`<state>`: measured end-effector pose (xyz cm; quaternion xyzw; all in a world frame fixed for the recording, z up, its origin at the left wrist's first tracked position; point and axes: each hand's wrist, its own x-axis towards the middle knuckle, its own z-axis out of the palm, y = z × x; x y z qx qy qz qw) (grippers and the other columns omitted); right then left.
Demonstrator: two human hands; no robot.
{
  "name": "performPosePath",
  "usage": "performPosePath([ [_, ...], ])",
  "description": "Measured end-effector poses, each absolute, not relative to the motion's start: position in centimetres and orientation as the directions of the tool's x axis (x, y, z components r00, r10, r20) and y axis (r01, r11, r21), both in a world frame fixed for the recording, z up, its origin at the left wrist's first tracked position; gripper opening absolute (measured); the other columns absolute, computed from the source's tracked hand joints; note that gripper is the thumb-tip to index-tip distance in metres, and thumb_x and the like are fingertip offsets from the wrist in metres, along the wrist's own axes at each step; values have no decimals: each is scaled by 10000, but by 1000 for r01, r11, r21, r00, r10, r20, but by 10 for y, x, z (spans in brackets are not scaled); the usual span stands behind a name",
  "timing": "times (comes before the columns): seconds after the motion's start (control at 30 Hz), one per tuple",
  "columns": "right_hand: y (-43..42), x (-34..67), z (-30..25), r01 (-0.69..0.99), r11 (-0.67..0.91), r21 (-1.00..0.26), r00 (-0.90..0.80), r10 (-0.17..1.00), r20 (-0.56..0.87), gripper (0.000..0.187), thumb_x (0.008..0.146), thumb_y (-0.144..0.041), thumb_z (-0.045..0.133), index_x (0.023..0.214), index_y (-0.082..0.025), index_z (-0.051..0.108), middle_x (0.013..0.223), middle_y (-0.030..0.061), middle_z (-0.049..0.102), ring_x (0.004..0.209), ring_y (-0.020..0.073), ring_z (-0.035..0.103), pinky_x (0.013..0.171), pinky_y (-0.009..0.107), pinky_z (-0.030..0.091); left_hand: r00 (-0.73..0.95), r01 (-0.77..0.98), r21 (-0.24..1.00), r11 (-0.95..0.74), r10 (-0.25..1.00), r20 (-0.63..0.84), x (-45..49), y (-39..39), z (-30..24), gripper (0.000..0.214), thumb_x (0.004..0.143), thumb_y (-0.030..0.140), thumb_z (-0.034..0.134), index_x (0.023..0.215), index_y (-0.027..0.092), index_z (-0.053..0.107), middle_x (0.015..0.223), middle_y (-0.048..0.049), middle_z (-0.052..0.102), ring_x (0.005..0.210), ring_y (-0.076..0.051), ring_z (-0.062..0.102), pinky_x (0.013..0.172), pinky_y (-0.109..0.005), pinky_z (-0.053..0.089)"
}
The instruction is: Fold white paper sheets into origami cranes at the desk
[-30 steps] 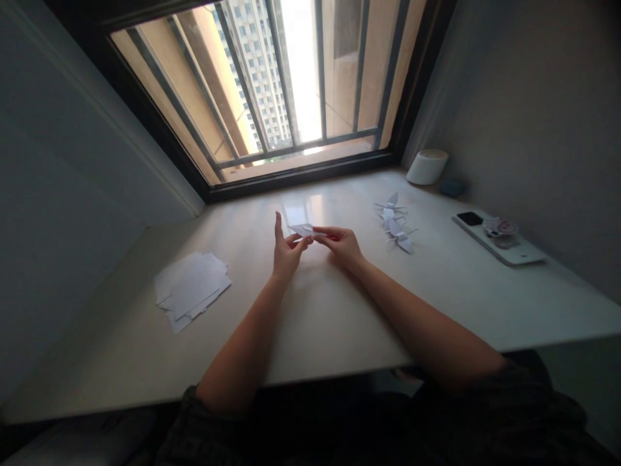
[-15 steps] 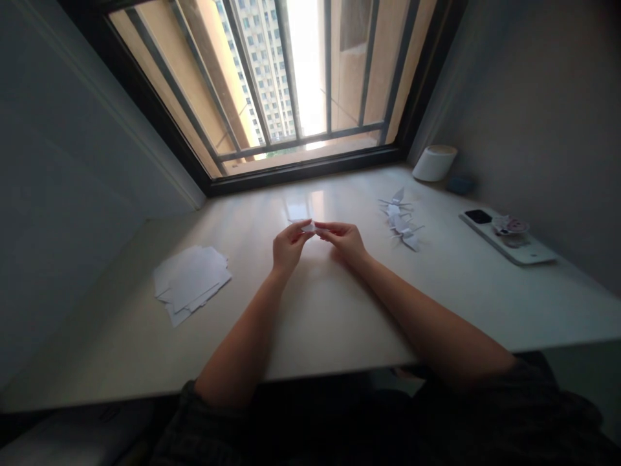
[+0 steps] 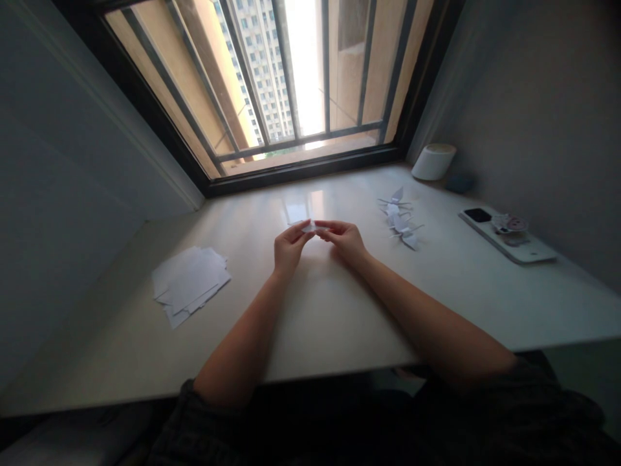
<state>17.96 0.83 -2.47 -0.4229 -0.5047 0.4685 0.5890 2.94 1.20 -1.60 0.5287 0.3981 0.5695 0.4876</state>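
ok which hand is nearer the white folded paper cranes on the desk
Right. The right hand sits left of the white folded paper cranes, and the left hand is farther left.

We log: folded paper piece (image 3: 308, 227), matt white paper | loose sheets (image 3: 189, 281), same matt paper | paper cranes (image 3: 400, 219), matt white paper | table (image 3: 320, 323), smooth, glossy, window glare | phone (image 3: 504, 239), smooth glossy back | window frame (image 3: 301, 165), dark, looks metal | sleeve (image 3: 204, 427), dark matt cloth
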Motion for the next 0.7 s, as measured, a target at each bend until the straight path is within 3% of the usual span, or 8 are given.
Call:
performPosePath([
  [0.23,7,181,-21,-146,187,-971,31,982,185,425,605,-430,806,964,-209,752,736,35,739,659,169,635,696,331,502,64,-161,983,-93,993,104,27,11,-14,437,634,371,799,1038,224,721,1001,-61,733,911,-195,660,822,-323,495],
  [0.7,8,182,-23,5,229,-974,43,973,229,465,619,-484,784,968,-178,752,767,65,744,615,160,615,592,289,458,12,-59,985,-165,986,166,29,8,-9,427,609,434,799,961,198,749,930,-79,743,779,-164,651,721,-287,494],
])
